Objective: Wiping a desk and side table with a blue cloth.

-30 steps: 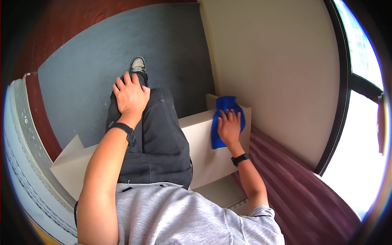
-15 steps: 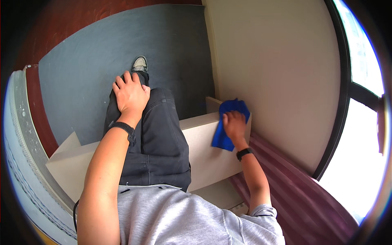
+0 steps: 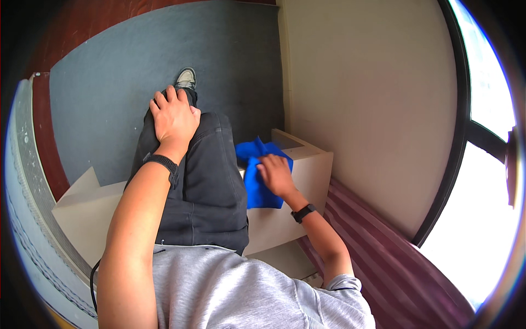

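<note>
My left hand (image 3: 174,119) rests on my dark-trousered knee (image 3: 150,134), its fingers spread and nothing held. To the right, my right hand (image 3: 275,174) bears down on a blue cloth (image 3: 263,198), fingers bent over it and slightly blurred. That cloth lies rumpled across the top and far edge of a narrow cream board (image 3: 307,186), just beside my leg. One corner of it sticks up past my fingertips. The board runs beneath my thighs, and my legs hide its middle.
A plain beige wall (image 3: 372,82) stands at the right, with a black-framed window (image 3: 490,181) beyond. A striped purple curtain (image 3: 378,247) hangs near my right elbow. Left is a pale patterned fabric edge (image 3: 33,181). My shoe (image 3: 187,78) is on the grey floor (image 3: 126,82).
My right hand has slid the blue cloth leftward along the board, from its right end to beside my leg. My left hand stays on the knee.
</note>
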Available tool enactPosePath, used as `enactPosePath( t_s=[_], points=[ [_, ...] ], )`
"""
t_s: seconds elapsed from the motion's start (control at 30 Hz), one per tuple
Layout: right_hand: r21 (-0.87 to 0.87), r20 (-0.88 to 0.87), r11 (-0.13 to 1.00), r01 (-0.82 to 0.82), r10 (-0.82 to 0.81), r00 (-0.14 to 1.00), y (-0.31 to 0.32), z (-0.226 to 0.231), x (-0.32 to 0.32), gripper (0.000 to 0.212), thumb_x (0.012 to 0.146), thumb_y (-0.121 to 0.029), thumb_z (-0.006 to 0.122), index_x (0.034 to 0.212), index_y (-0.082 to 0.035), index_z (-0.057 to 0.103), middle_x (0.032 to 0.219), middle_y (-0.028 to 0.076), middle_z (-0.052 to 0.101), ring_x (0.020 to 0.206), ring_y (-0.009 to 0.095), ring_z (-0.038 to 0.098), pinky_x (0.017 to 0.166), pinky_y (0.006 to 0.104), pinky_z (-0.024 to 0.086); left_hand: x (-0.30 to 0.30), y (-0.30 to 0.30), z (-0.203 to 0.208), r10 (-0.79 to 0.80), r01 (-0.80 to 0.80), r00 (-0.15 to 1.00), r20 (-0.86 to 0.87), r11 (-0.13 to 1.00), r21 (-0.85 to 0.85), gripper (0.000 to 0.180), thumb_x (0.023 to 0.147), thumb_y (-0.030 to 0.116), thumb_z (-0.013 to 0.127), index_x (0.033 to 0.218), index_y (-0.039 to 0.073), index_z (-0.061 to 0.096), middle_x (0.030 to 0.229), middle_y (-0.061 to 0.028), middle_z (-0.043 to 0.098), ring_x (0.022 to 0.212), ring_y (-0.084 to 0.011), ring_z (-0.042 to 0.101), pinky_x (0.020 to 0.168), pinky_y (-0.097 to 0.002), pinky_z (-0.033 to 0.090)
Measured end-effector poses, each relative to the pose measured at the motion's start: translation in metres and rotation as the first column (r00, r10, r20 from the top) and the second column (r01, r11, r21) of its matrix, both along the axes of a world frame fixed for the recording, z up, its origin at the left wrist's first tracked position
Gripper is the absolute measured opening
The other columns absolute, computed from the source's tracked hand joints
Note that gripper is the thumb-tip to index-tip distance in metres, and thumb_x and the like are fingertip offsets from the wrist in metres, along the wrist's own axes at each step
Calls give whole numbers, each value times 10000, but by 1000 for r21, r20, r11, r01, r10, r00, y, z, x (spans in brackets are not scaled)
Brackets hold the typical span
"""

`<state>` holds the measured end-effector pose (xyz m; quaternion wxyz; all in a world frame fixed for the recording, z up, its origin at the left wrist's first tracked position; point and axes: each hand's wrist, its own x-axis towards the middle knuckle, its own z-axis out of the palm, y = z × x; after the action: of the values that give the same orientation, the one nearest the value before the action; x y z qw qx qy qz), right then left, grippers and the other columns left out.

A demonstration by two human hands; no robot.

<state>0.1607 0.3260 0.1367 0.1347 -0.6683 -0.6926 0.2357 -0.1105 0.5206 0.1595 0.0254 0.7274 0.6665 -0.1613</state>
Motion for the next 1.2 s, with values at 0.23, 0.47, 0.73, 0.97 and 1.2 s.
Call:
enactPosePath(
  t_s=[0.23,0.47,0.73,0.97,1.2],
  points=[
    [-332,385,938,98,40,922,28,-20,36,447,981,-423,485,855,-96,762,896,140,740,911,338,691,962,468,465,6,-2,-2,7,-7,1000,-13,1000,-5,465,866,365,594,1224,69,615,1392,-113,539,1263,-357,492,1068,-489,384],
    [-248,107,962,-113,143,984,15,-8,-32,393,950,-452,553,919,-127,771,926,92,744,918,292,691,856,409,504,5,-7,-5,-8,8,1000,-11,1000,23,454,863,363,591,1208,70,626,1376,-109,546,1271,-355,489,1072,-489,381],
    [17,304,981,192,-188,934,10,-26,37,276,870,-277,605,711,-72,697,731,123,664,755,326,639,757,438,471,7,-3,-7,-1,0,1000,13,997,79,454,847,357,608,1194,65,625,1363,-113,544,1266,-366,488,1071,-493,379],
    [179,340,981,78,-136,930,0,-22,-55,194,894,-221,604,757,-93,657,820,80,610,884,276,579,916,451,415,10,-2,-14,0,-20,994,107,983,181,469,801,386,674,1138,62,637,1315,-133,541,1259,-377,464,1109,-520,322],
    [289,301,947,138,-227,926,-31,-24,-16,174,926,-289,626,948,-141,715,1005,43,674,1075,231,612,1113,448,348,-9,-14,-28,4,-48,980,197,975,218,431,778,395,631,1056,70,680,1139,-121,590,1081,-325,536,974,-457,406]
  ],
)
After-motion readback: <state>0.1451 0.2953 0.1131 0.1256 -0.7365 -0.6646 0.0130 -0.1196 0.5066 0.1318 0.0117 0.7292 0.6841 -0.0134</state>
